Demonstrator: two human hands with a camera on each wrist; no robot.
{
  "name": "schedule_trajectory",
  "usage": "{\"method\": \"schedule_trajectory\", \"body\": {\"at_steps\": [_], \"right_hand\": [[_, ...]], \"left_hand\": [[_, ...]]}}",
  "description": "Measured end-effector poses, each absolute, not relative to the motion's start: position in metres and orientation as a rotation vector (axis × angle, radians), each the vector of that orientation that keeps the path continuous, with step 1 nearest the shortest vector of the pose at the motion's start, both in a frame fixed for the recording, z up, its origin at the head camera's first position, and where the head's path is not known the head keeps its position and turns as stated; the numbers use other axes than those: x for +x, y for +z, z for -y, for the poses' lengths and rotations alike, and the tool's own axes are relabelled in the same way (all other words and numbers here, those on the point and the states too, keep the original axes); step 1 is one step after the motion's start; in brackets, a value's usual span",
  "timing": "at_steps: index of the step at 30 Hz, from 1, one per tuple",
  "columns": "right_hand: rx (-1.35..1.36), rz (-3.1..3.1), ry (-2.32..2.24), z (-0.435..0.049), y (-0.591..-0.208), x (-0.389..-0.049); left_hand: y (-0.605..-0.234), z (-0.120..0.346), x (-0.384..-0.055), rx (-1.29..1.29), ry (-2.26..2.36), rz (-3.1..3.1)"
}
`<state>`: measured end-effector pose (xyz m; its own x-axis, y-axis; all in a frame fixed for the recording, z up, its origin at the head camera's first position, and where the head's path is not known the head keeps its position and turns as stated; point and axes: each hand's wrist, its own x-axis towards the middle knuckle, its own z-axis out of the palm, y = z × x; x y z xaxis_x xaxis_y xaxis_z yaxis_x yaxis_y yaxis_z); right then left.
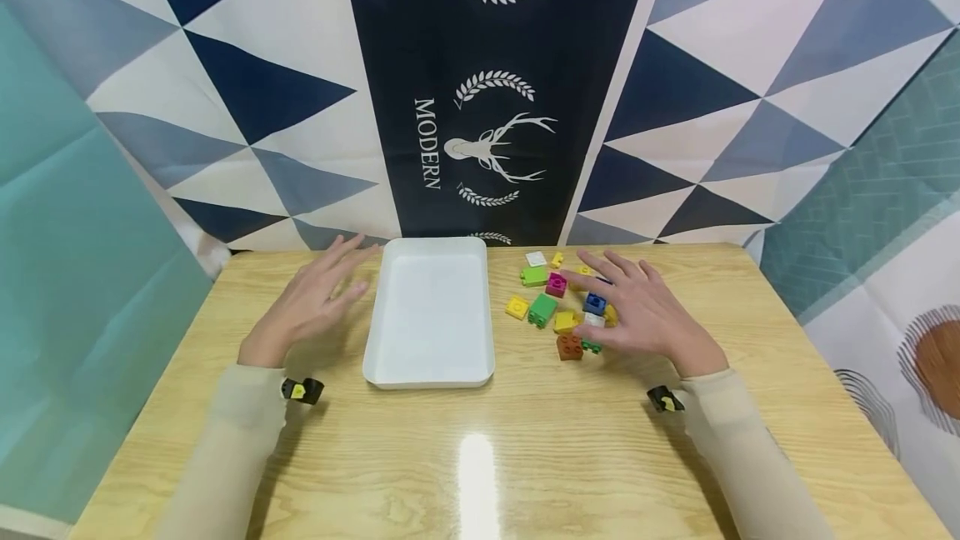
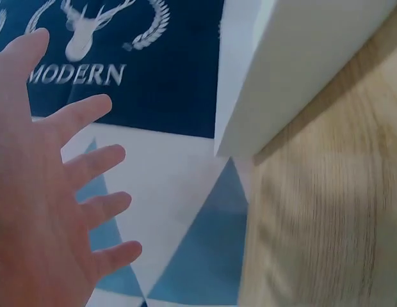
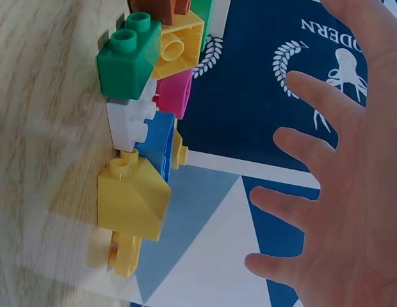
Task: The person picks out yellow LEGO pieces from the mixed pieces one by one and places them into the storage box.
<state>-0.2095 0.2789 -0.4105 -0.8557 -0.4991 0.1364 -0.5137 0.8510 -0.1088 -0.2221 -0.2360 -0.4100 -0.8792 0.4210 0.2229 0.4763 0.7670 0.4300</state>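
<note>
A white rectangular tray (image 1: 429, 315) lies on the table between the two hands. My left hand (image 1: 311, 298) hovers at the tray's left side, fingers spread and holding nothing; in the left wrist view the tray's wall (image 2: 301, 70) rises beside it. Over the right part of a pile of toy building bricks, my right hand (image 1: 637, 307) is held with spread fingers, gripping none of them. The pile includes a green brick (image 1: 542, 310), a brown brick (image 1: 570, 347), a magenta brick (image 1: 556, 284) and a blue brick (image 1: 595, 303). The right wrist view shows a yellow sloped brick (image 3: 134, 198) and a white brick (image 3: 128, 121).
The wooden table (image 1: 405, 457) ends at a patterned cloth (image 1: 487, 90) hanging behind it. A yellow brick (image 1: 517, 307) lies nearest the tray's right side. More cloth panels (image 1: 90, 290) stand at the left and right.
</note>
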Motion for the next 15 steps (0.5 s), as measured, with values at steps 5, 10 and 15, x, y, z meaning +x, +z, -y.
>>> {"method": "schedule_trajectory", "body": {"at_steps": [5,10,15], "right_hand": [[0.787,2.934,0.233,-0.281,-0.41,-0.208],[0.797,2.938,0.234,-0.28,-0.41,-0.208],[0.801,2.943,0.227,-0.28,-0.41,-0.208]], "left_hand": [[-0.421,0.234,-0.23,-0.728,-1.041,2.771],[-0.434,0.232,-0.233,-0.755,-1.262,2.619],[-0.446,0.231,-0.233,-0.735,-1.507,2.522]]}}
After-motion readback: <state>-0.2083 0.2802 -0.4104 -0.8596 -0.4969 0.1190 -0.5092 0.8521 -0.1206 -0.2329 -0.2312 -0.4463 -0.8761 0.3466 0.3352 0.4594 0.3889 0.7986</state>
